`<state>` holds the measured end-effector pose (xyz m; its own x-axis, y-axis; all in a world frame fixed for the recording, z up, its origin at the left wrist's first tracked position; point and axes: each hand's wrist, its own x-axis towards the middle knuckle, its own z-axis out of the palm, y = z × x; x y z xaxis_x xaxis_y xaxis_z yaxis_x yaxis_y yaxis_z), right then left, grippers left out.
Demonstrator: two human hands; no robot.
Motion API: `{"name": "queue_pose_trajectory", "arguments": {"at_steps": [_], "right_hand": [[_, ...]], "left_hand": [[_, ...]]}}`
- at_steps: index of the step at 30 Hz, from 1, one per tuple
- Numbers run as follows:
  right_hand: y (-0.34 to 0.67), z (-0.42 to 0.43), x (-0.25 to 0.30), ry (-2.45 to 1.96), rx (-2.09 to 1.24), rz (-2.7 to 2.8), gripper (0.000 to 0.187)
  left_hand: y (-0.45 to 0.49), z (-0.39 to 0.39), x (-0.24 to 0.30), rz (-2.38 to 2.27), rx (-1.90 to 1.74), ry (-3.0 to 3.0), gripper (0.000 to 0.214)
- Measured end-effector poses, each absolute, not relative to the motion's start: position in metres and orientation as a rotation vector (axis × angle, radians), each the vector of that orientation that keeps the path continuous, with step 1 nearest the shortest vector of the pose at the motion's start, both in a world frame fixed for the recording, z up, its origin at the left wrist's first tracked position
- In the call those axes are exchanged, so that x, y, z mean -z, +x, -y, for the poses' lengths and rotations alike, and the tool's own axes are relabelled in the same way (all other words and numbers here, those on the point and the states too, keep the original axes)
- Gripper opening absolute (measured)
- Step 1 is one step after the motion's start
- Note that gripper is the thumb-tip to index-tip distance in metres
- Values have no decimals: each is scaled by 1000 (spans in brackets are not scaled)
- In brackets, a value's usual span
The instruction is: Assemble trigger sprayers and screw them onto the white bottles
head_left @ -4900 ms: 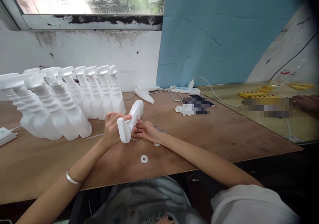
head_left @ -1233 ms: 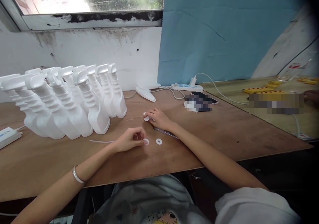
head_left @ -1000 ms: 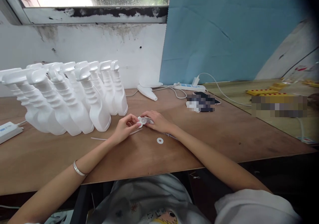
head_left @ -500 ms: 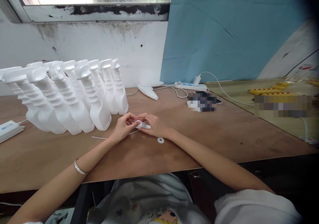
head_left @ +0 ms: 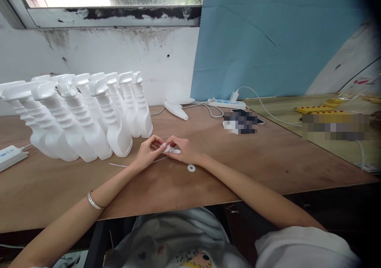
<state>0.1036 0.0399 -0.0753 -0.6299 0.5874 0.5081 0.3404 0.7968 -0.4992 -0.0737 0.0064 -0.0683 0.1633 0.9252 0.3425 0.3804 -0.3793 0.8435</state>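
Over the middle of the table, my left hand (head_left: 148,153) is closed, thumb and fingers pinching a small white ringed plastic part (head_left: 172,150). My right hand (head_left: 185,149) meets it from the other side, its fingers closed on the same part. A clear, nozzle-like end of the part sticks out below the right fingers. Beneath my hands runs a thin white tube (head_left: 117,165); whether it joins the part is hidden. Just below my right hand a flat white washer (head_left: 191,168) lies on the table.
Several white spray bottles (head_left: 119,137) stand grouped at left. A white sprayer-shaped piece (head_left: 176,110) lies near the wall. Power strips (head_left: 228,103) with cables sit at the back and far left. A phone (head_left: 260,121) rests at right beside a blurred patch.
The ringed part has tilted slightly between my fingers, its ring turned more edge-on. Both hands stay in nearly the same place.
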Motion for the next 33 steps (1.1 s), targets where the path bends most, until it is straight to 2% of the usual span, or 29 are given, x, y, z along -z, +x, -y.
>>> {"name": "queue_pose_trajectory", "arguments": {"at_steps": [7,17,23,33], "right_hand": [[108,-46,78,-687,-416,2315,19],[112,-47,76,-647,-285,2411,14],[112,-48,78,-698,-204,2412,20],[111,-48,77,-678,-103,2443,17]], "left_hand": [[-76,-8,71,-1200,-1135,2106,23],[-80,-4,62,-1361,-964,2817,19],[-81,-6,63,-1407,-877,2875,23],[-80,-4,62,-1406,-814,2869,22]]}}
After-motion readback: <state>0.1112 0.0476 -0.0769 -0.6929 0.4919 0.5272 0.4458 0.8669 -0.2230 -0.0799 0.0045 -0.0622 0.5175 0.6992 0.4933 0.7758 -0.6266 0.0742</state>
